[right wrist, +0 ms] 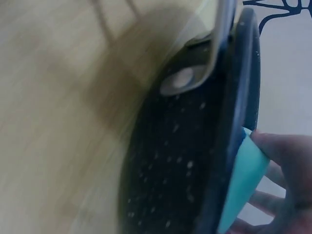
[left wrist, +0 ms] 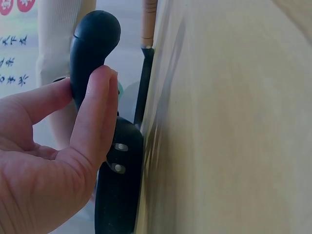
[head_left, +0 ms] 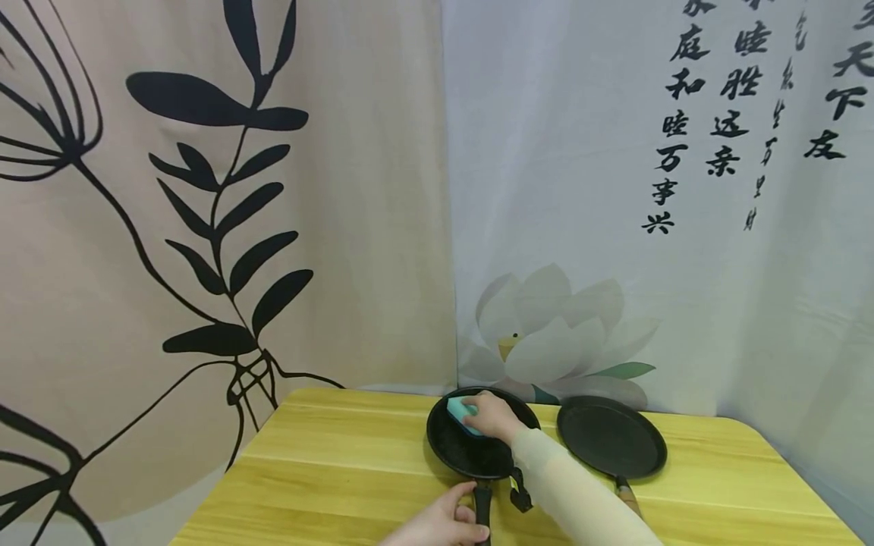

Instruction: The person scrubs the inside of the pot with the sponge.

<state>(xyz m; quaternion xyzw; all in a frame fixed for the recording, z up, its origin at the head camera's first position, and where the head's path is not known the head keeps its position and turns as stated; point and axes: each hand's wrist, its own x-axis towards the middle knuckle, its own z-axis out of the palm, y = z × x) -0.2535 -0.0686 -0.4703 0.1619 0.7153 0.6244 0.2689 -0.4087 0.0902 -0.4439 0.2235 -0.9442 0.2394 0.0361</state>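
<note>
A deep black frying pan (head_left: 456, 449) sits on the wooden table with its handle toward the near side. My left hand (head_left: 447, 523) holds the black handle (head_left: 482, 504); in the left wrist view, thumb and fingers pinch the handle (left wrist: 95, 34) from both sides. Inside the pan, my right hand (head_left: 495, 417) grips a teal sponge (head_left: 460, 410) near the far left part of the bowl. The right wrist view shows that sponge (right wrist: 244, 178) behind the pan's rim, partly hidden by it, with fingers around its edge. Pale spots dot the pan's outer side (right wrist: 170, 161).
To the right lies a flat black griddle pan (head_left: 611, 437) with a wooden-grip handle (head_left: 627, 497), partly covered by the right sleeve (head_left: 567, 485). A small black device (head_left: 520, 494) hangs under the right wrist. Behind the yellow wooden table (head_left: 328, 462) hangs a printed curtain (head_left: 382, 227).
</note>
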